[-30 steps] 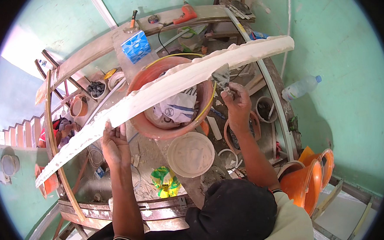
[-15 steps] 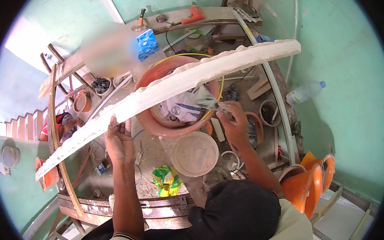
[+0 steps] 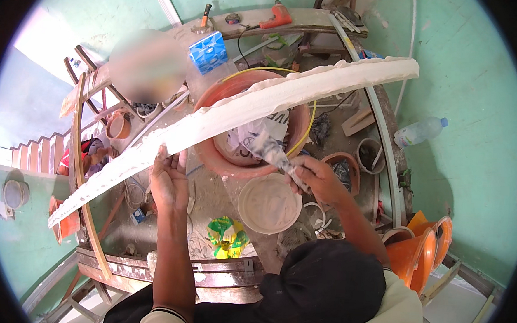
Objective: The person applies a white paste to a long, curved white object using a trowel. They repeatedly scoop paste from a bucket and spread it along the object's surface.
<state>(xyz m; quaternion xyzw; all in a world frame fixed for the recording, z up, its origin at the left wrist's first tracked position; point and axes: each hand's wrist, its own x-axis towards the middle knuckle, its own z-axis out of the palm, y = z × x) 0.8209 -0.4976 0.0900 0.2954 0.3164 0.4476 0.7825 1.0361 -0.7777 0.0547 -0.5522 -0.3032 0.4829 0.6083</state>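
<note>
A long white moulding strip point(image 3: 231, 124) with a rough, lumpy upper edge slants across the view, from lower left to upper right. Beneath its left half, my left hand point(image 3: 170, 186) is closed at the lower edge, palm up, holding it. In my right hand point(image 3: 320, 179) is a paintbrush point(image 3: 277, 156) smeared with white, its bristles pointing up and left just below the strip. Behind the brush, a large reddish tub point(image 3: 210, 100) holds a white and dark plastic bag point(image 3: 245, 140). Close below my right hand stands a round pale bucket point(image 3: 240, 202) with whitish residue inside.
A red drill point(image 3: 276, 16), a hammer point(image 3: 205, 17) and a blue box point(image 3: 208, 52) lie toward the back. At right are a plastic bottle point(image 3: 421, 132) and orange buckets point(image 3: 420, 252). Another person point(image 3: 92, 156) is at far left. A green-yellow bag point(image 3: 228, 237) lies near the front.
My right hand has moved down with the paintbrush, whose bristles have dropped away from the strip's lower edge. My left hand still holds the strip; the whole view has shifted slightly.
</note>
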